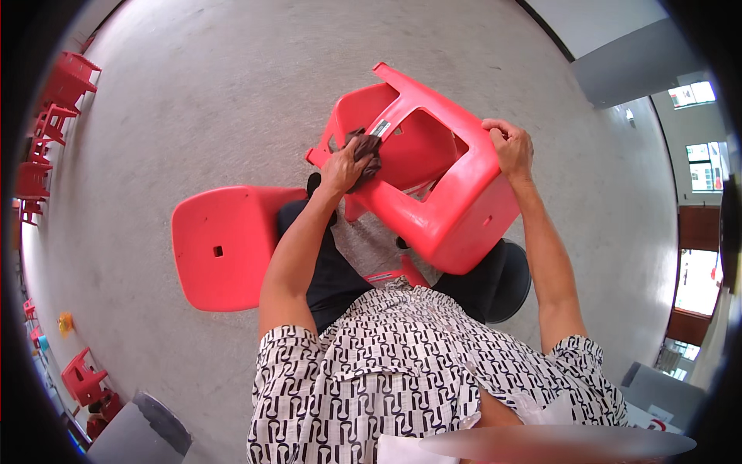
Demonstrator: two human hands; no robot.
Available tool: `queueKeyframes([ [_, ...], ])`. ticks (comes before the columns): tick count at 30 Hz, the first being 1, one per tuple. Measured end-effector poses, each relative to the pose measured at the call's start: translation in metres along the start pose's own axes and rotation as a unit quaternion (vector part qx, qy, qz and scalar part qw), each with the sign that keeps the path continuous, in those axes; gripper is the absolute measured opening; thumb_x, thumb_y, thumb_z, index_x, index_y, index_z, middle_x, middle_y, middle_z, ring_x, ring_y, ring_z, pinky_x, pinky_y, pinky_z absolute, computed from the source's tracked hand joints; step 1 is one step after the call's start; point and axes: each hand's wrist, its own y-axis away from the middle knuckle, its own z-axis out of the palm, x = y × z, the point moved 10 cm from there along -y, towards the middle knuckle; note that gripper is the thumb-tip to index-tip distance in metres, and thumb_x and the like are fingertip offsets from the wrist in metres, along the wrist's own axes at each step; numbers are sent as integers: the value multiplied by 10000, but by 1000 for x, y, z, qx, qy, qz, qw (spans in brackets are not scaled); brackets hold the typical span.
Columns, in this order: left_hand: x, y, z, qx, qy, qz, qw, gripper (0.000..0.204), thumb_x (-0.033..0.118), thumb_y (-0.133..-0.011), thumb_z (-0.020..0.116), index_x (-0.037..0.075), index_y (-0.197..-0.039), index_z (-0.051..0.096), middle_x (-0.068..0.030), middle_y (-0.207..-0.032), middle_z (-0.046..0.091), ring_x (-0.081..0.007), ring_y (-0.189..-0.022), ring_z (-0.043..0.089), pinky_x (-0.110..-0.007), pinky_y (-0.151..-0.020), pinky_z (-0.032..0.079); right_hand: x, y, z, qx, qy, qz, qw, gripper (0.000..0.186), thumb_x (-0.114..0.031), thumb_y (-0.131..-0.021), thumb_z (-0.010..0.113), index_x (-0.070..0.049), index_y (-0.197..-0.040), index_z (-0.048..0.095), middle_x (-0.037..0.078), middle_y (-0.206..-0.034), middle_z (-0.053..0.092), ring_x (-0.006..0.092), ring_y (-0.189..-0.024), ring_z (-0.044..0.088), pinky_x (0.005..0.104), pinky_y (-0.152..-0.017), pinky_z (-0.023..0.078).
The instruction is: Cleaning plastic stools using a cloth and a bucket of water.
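Note:
A red plastic stool is tipped on its side in front of me, its legs pointing away to the upper left. My left hand is closed on a dark brown cloth, which is pressed against one of the stool's legs beside a small pale label. With bent fingers, my right hand grips the stool's right edge. Another red stool stands upright by my left knee, a square hole in its seat. Part of a further red piece shows low between my legs.
Several red stools stand along the far left, and a red chair-like piece sits at the lower left. Grey panels rise at the upper right. A dark round seat edge shows beside my right thigh. Grey concrete floor surrounds me.

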Motion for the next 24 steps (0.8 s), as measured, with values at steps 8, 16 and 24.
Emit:
queueKeyframes([
  [8,-17,70,-7,5,32,-61,998,496,444,-895,628,163,-1292,532,-254,-1012,694,-460,-995,647,-551,-812,515,14,-8,-3,10,32,14,999,270,-264,-852,544,-178,-944,782,112,-750,701,270,-723,676,388,-734,512],
  [16,33,-2,-17,8,6,52,999,513,481,-918,607,151,-1302,527,-219,-1095,668,-427,-1003,649,-523,-771,517,-3,2,-8,35,22,-25,999,249,-255,-853,568,-156,-948,776,117,-698,674,277,-663,656,391,-692,502],
  [24,138,-122,-14,36,-27,110,993,475,528,-910,606,186,-1234,546,-168,-1195,634,-398,-1023,653,-524,-784,526,-37,24,-17,21,-7,-4,1000,236,-213,-853,569,-116,-940,766,118,-701,675,274,-649,652,386,-670,497],
])
